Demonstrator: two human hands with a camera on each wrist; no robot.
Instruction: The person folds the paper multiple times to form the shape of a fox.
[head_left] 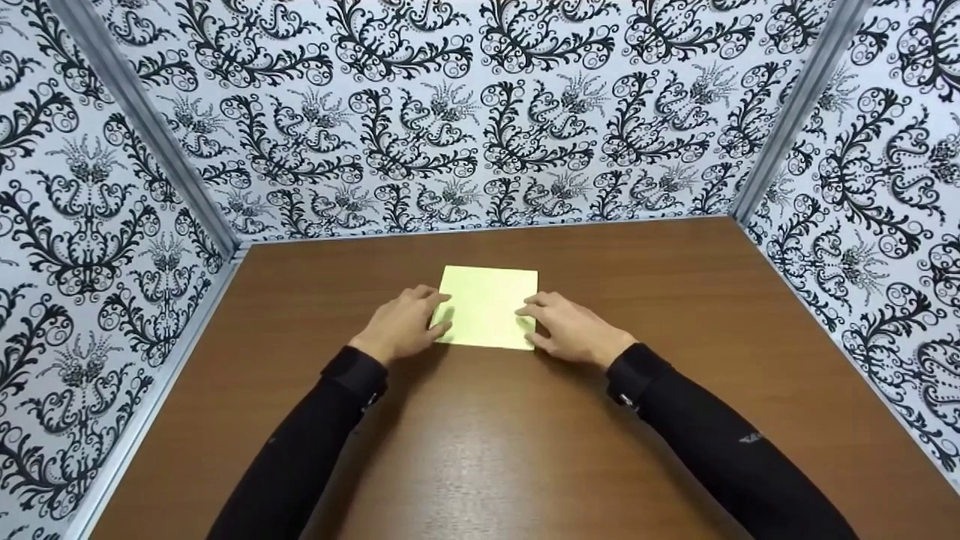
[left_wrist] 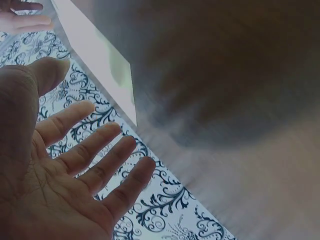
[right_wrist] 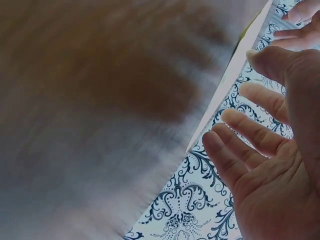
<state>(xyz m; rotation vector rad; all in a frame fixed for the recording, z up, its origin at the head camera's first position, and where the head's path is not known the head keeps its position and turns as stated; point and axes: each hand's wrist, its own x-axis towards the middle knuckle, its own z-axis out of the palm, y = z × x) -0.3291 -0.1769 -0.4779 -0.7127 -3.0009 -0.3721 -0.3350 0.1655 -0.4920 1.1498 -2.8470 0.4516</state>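
A flat, square sheet of yellow paper (head_left: 487,307) lies on the brown wooden table. At its left edge is my left hand (head_left: 405,321), thumb and fingertips overlapping the paper in the head view. My right hand (head_left: 574,328) mirrors it at the right edge. The left wrist view shows the left hand's fingers (left_wrist: 122,195) spread and lightly bent, the palm holding nothing. In the right wrist view the right hand's fingers (right_wrist: 252,130) are likewise loose and apart, with the sheet (right_wrist: 232,75) beyond them. Shadows of the fingertips fall on the paper.
The table (head_left: 480,442) has a wood-grain top with a glare patch near the front. A back wall (head_left: 465,112) and two side walls with black floral patterns on white enclose it, joined by grey corner posts (head_left: 795,112). Both forearms wear black sleeves (head_left: 292,442).
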